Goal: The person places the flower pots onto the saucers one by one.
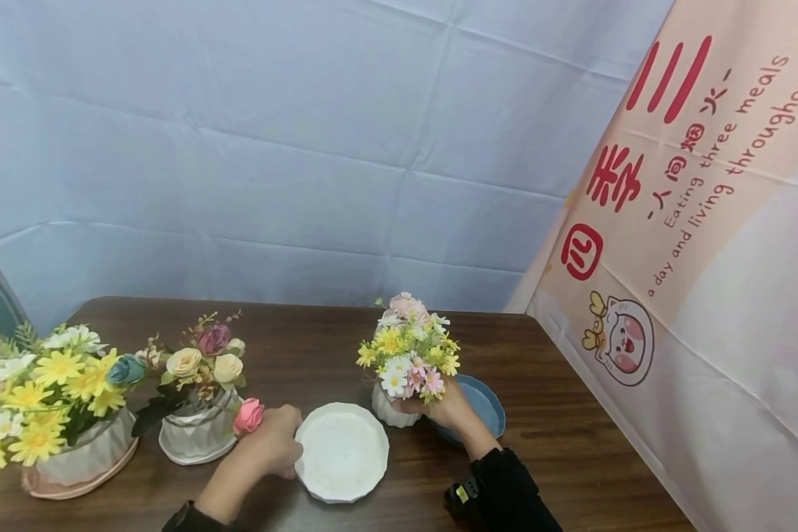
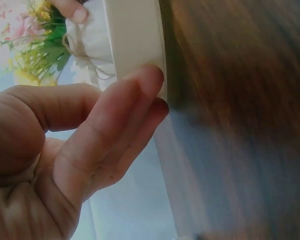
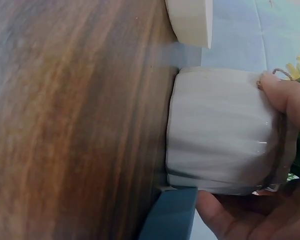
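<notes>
Two hands work at the near edge of a dark wooden counter point(image 1: 319, 347): the left hand point(image 1: 266, 447) rests straight, relaxed fingers point(image 2: 140, 95) against the rim of a white saucer point(image 1: 342, 451), while the right hand point(image 1: 448, 410) wraps its fingers around a small white flower pot point(image 3: 220, 130) standing on the counter between the white saucer and a blue saucer point(image 1: 485, 403). Two more flower pots point(image 1: 199, 432) crowd the left edge; open wood lies behind.
</notes>
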Motion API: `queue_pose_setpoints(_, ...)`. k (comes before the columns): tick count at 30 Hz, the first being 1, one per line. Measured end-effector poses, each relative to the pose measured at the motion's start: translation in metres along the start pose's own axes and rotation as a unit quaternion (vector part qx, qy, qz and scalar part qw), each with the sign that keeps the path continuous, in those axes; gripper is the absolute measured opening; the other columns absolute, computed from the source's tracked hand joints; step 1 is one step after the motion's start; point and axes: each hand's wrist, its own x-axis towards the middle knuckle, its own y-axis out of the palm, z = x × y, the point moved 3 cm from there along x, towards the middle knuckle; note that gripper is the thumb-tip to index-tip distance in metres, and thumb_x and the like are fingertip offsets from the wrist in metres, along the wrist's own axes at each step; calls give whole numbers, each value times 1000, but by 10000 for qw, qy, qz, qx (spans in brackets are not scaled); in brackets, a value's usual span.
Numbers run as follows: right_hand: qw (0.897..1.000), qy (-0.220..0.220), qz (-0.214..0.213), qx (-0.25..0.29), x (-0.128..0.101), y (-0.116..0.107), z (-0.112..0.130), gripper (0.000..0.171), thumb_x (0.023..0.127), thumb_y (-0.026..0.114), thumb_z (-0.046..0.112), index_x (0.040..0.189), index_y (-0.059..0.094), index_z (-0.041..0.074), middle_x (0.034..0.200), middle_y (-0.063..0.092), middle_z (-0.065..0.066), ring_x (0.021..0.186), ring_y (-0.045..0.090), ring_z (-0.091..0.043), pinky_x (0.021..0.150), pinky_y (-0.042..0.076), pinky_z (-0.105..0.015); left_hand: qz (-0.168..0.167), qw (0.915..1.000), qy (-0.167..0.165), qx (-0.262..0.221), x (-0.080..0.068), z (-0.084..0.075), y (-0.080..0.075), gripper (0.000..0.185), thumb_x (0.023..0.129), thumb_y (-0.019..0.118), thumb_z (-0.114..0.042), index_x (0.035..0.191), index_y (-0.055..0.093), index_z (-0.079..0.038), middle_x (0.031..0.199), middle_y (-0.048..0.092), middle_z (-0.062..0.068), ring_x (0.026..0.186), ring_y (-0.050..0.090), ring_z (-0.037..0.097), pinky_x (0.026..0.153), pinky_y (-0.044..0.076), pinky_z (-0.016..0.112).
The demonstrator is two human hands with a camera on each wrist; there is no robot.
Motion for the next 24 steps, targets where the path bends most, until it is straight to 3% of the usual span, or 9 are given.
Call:
queue_pose_setpoints(7,9997,248,62,15,-1,1,0,77,71,82,22,135,45,3,129,50,-14,114,49,-32,90,41,-50,-90,9990,-336,-274,1,5,-7,13,66,61,11,75,54,4,61,50,9,46,54,18,40,48,26)
queue_pose_setpoints(24,9999,64,-13,147,0,3,3,78,70,83,20,135,43,4,129,50,-13,114,48,-31,92,39,-50,-1046,9886,-370,-1013,10,26,-19,19,65,55,9,81,47,13,68,47,14,54,53,24,45,51,30)
